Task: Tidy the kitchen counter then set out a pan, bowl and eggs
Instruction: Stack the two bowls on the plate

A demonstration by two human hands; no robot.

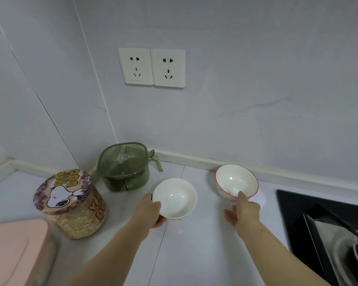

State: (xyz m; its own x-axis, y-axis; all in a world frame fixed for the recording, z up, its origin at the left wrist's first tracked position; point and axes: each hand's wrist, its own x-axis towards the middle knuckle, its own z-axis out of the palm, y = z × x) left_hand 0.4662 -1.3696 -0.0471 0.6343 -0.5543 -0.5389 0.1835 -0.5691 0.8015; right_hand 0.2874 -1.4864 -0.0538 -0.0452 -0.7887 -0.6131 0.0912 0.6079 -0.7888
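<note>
A plain white bowl [177, 198] sits near the middle of the pale counter [194, 254], tilted toward me. My left hand [151, 211] grips its near-left rim, thumb on the edge and fingers underneath. To the right, a white bowl with a thin red rim [234, 180] is tipped up off the counter. My right hand [244, 211] holds it by the near rim, thumb inside and fingers below. No pan or eggs are clearly in view.
A cartoon-dog jar of cereal [70, 203] stands at the left, a green lidded container [124, 166] in the corner behind it. A pink object [17, 250] fills the bottom left. A black hob with glassware on it [327, 230] lies at the right. Two wall sockets [152, 68] sit above.
</note>
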